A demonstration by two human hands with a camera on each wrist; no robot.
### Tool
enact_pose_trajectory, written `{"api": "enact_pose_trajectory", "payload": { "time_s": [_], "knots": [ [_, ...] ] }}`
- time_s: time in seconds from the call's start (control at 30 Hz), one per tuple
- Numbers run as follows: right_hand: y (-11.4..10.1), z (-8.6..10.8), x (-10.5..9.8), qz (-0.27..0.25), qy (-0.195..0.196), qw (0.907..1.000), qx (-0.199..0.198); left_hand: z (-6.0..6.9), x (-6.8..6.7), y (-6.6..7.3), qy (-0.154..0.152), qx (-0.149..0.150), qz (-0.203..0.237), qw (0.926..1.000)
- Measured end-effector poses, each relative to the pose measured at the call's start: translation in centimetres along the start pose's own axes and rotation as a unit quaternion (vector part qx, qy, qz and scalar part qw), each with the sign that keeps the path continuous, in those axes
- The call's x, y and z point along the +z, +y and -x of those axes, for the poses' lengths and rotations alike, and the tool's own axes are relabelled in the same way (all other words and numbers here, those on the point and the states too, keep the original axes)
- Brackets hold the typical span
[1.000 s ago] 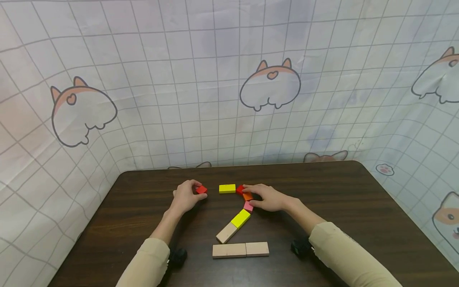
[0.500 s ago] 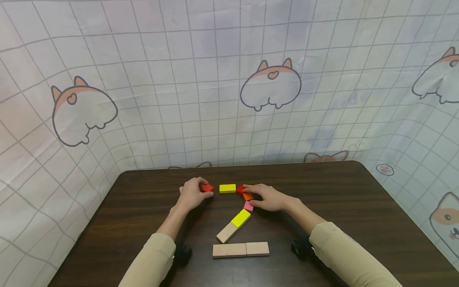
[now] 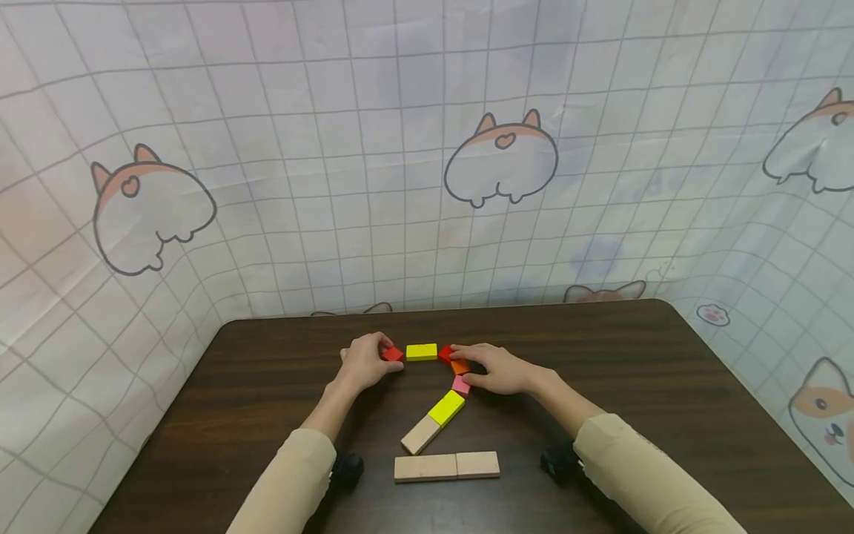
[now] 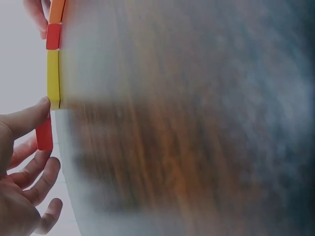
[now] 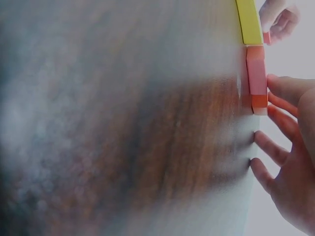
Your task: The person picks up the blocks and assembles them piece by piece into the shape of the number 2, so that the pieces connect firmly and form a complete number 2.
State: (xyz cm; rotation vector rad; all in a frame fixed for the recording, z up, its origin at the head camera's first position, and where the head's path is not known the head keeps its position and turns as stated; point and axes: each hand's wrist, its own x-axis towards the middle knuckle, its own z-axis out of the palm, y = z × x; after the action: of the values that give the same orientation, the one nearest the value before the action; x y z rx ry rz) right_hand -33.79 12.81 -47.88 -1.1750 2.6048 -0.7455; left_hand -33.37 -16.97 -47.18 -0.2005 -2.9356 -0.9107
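Observation:
In the head view my left hand pinches a small red block between thumb and fingers. It is just left of a yellow block lying flat at the back of the row. The left wrist view shows the held red block close to the yellow block's near end. My right hand rests its fingertips and thumb against the curved part of the row. There a red block, an orange block and a pink block lie end to end, partly covered by the fingers.
Another yellow block and a plain wooden block carry the row diagonally toward the front. Two plain wooden blocks lie end to end nearer me. The dark table ends at a patterned cloth backdrop.
My left hand has moved right with the red block, narrowing the distance to the yellow block. The right hand and the other blocks have stayed in place.

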Motion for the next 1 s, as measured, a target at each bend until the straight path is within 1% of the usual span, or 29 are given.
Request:
{"api": "enact_pose_trajectory", "payload": {
  "time_s": [0.27,0.4,0.67,1.0],
  "knots": [
    [-0.31,-0.16,-0.13,0.004,-0.003,1.0,0.004,-0.14,0.29,0.25,-0.024,-0.013,-0.026,0.9993],
    [-0.35,-0.2,-0.16,0.005,-0.004,1.0,0.005,-0.32,0.45,0.29,-0.027,-0.019,-0.032,0.9989],
    [-0.17,-0.21,-0.15,0.004,-0.007,0.9999,0.009,-0.36,0.64,0.06,-0.03,-0.014,-0.03,0.999],
    [-0.26,-0.07,-0.17,-0.013,0.0,0.9999,0.005,-0.03,0.5,-0.02,-0.035,-0.008,-0.02,0.9991]
  ]
}}
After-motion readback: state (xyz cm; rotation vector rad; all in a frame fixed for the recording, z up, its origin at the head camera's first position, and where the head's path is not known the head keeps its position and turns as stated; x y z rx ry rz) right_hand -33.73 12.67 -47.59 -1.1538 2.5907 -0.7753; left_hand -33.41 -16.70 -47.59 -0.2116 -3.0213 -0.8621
